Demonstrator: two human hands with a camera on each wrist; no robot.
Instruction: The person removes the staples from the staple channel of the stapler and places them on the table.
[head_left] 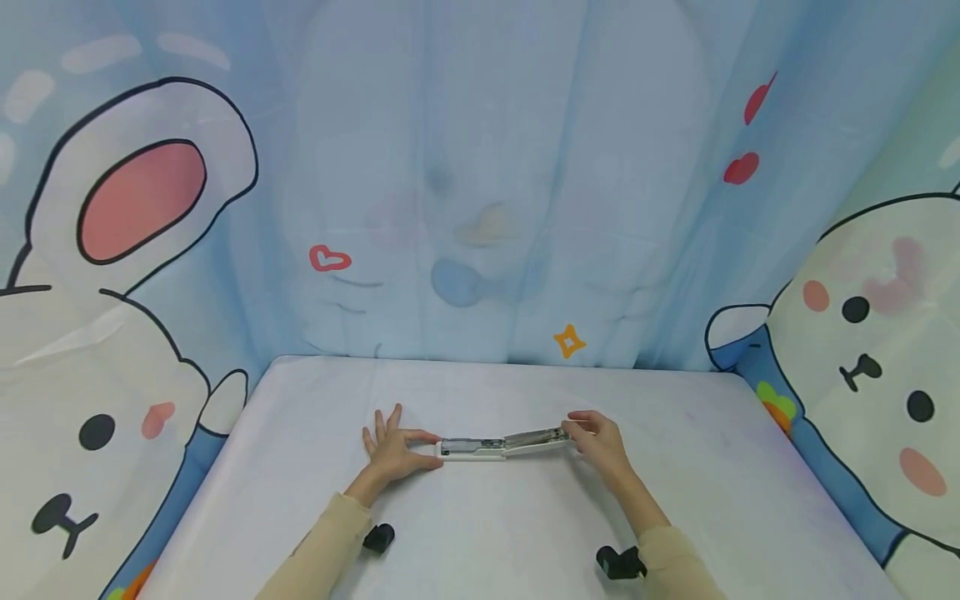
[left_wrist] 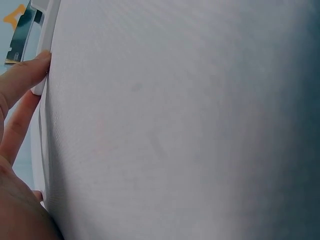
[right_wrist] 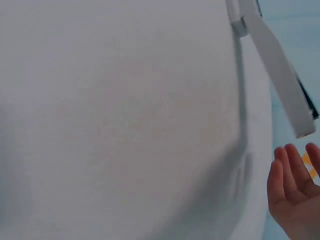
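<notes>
A long white hinged device (head_left: 472,455) lies opened out, with grey and dark parts along its inside. Its left half lies along the table, while the right half (right_wrist: 282,75) tilts up from the hinge. My left hand (head_left: 395,450) pinches the left end between thumb and forefinger, its other fingers spread away. In the left wrist view, the thumb (left_wrist: 27,75) presses the white edge beside a dark strip. My right hand (head_left: 597,443) is at the raised right end. The right wrist view shows its fingers (right_wrist: 292,175) fairly straight, just short of that end.
The device lies on a white-covered table (head_left: 487,533). Behind the table hangs a blue curtain (head_left: 487,167) with cartoon prints. Black wrist-worn pieces (head_left: 621,562) stick out beside both sleeves.
</notes>
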